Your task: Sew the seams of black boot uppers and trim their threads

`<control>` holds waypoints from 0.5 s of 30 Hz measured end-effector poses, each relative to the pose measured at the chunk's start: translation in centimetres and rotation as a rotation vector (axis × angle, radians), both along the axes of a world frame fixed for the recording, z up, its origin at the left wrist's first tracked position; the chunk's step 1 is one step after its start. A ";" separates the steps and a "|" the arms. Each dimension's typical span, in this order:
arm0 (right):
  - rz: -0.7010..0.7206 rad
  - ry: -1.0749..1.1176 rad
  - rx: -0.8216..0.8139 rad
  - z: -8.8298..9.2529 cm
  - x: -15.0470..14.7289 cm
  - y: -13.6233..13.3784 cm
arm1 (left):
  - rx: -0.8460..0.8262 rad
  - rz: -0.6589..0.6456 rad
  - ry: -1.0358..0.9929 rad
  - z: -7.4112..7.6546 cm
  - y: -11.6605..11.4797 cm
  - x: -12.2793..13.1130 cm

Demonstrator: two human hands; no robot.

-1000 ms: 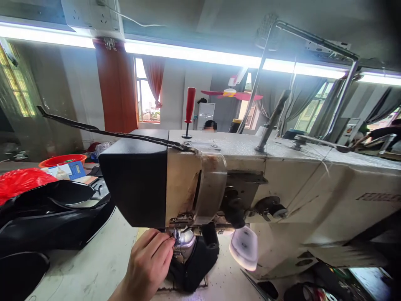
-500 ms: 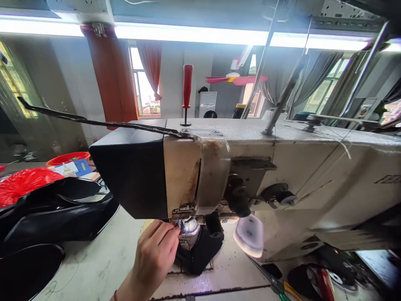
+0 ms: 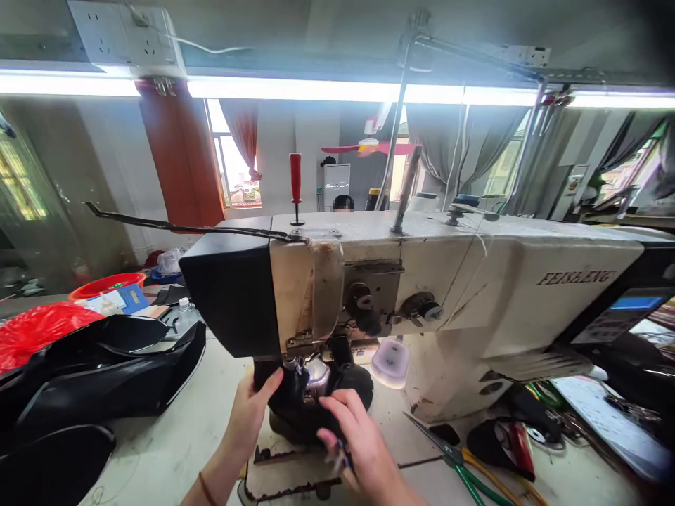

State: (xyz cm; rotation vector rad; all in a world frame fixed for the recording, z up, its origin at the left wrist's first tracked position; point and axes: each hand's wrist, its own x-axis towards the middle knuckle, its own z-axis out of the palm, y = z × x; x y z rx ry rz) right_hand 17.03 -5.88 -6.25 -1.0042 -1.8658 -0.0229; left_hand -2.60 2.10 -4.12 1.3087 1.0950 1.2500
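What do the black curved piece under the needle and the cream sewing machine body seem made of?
Black curved piece: likely leather or synthetic, smooth with dull sheen. Cream sewing machine body: probably painted metal, speckled finish, chipped and rust-stained.

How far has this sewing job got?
Done, perhaps: black pieces piled on the left. In hand: the left hand and right hand steady a black piece under the sewing machine head. Left: likely its stitching; no finished seam shows.

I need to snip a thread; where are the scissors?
Head view, lower right: the scissors lie flat on the table, just right of the right hand, in front of the sewing machine.
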 end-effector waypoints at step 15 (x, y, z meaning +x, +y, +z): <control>0.227 0.113 -0.341 0.3 -2.3 1.0 | 0.271 0.438 0.266 -0.6 -1.7 1.9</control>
